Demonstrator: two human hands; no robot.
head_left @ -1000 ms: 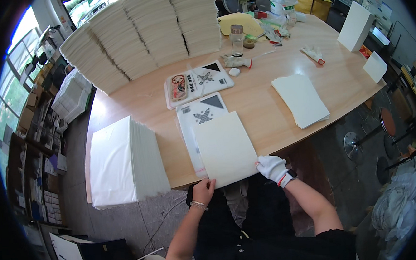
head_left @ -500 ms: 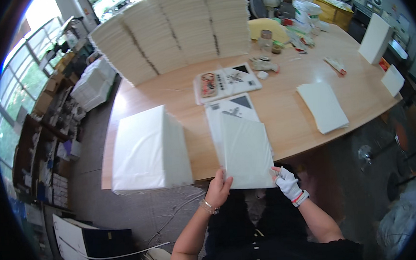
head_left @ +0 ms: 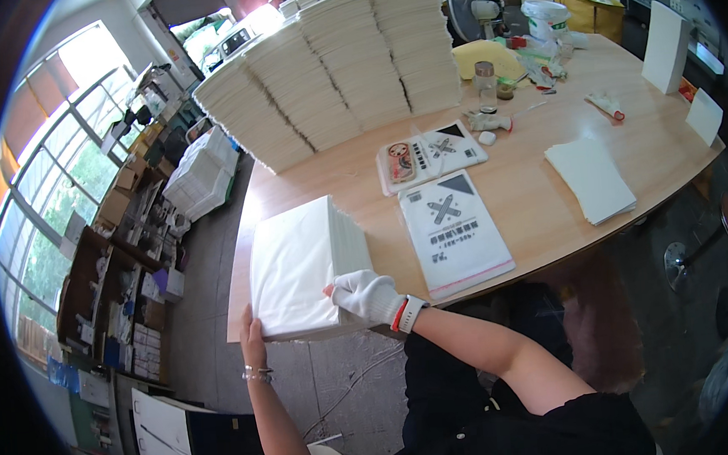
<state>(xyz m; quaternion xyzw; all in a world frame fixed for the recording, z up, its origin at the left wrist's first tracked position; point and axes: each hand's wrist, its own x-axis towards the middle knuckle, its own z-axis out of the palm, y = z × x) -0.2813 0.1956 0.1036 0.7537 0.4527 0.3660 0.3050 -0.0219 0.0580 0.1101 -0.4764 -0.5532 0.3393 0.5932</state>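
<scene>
At the round wooden bench's (head_left: 537, 192) near edge, we square a thick white paper stack (head_left: 300, 265), white-gloved right hand (head_left: 366, 296) clamped on its corner, bare left hand (head_left: 250, 339) pressed flat underneath.

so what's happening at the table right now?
A person is working at a wooden table. Both hands are on the near stack of white sheets at the table's left front edge: the gloved right hand lies on its top near corner, the bare left hand is at its lower left edge. Beside the stack lies a printed white bag, with another printed piece behind it. Tall piles of white sheets line the back, and a thin stack sits to the right.
</scene>
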